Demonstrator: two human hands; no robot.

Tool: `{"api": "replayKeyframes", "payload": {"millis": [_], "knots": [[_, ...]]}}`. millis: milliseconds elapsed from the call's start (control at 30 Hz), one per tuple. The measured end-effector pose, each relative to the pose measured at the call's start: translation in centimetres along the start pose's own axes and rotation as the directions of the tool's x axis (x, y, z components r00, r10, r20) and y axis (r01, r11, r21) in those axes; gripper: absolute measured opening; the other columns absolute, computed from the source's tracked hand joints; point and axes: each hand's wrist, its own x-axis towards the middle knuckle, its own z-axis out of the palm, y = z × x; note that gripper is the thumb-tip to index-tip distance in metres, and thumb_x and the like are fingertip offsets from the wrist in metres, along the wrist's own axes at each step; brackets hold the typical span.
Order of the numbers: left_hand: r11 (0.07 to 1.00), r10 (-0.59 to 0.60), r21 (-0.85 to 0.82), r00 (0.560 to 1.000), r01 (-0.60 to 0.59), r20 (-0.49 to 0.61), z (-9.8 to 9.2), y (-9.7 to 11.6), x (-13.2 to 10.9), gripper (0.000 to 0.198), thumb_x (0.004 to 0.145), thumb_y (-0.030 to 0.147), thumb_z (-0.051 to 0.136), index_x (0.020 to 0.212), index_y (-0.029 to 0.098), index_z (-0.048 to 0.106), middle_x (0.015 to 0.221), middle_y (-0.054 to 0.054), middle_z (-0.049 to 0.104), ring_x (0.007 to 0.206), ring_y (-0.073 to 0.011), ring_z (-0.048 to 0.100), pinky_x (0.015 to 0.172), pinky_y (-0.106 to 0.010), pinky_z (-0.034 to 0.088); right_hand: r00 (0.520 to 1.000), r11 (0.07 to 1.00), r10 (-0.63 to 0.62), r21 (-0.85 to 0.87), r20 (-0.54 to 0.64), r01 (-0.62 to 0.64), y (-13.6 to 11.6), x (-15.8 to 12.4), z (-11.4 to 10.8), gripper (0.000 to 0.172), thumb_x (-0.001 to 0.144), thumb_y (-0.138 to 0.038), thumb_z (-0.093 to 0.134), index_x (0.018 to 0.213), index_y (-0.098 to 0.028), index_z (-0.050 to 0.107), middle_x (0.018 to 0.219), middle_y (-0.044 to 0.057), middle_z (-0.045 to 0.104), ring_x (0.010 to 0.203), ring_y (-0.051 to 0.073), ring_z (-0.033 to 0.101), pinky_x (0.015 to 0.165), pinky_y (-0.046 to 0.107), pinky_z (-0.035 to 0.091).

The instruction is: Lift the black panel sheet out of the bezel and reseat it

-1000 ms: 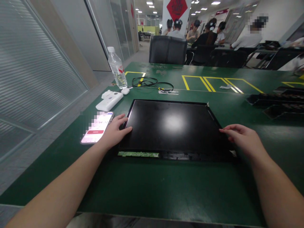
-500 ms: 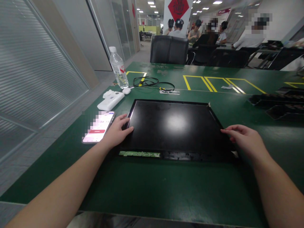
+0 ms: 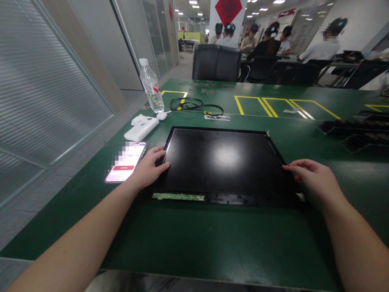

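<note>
A black flat display panel (image 3: pixel 223 160) lies face up on the green table (image 3: pixel 212 239), with a green circuit strip (image 3: pixel 178 196) along its near edge. My left hand (image 3: pixel 148 168) grips the panel's left edge, thumb on top and fingers curled round the side. My right hand (image 3: pixel 314 178) rests on the panel's right edge, fingers bent over it.
A lit phone (image 3: pixel 126 167) lies just left of my left hand. Behind it are a white device (image 3: pixel 141 127), a water bottle (image 3: pixel 151 87) and a black cable (image 3: pixel 194 106). Dark trays (image 3: pixel 355 132) sit at the right. Black chairs (image 3: pixel 216 63) and several seated people are beyond the table.
Both hands stay on the panel's edges. The view has shifted very slightly; nothing else has moved.
</note>
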Motion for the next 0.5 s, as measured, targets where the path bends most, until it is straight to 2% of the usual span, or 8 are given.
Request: {"api": "replayKeyframes", "payload": {"millis": [500], "knots": [[0.999, -0.028, -0.044, 1.000, 0.028, -0.006, -0.4, 0.4, -0.1, 0.059, 0.083, 0.055, 0.070, 0.132, 0.022, 0.076, 0.164, -0.014, 0.057, 0.152, -0.0404, 0.051, 0.129, -0.057, 0.036, 0.998, 0.991, -0.066, 0.115, 0.005, 0.065, 1.5, 1.2, 0.1, 0.037, 0.050, -0.047, 0.082, 0.074, -0.020, 0.074, 0.067, 0.003, 0.066, 0.060, 0.015, 0.051, 0.058, 0.032, 0.041]]}}
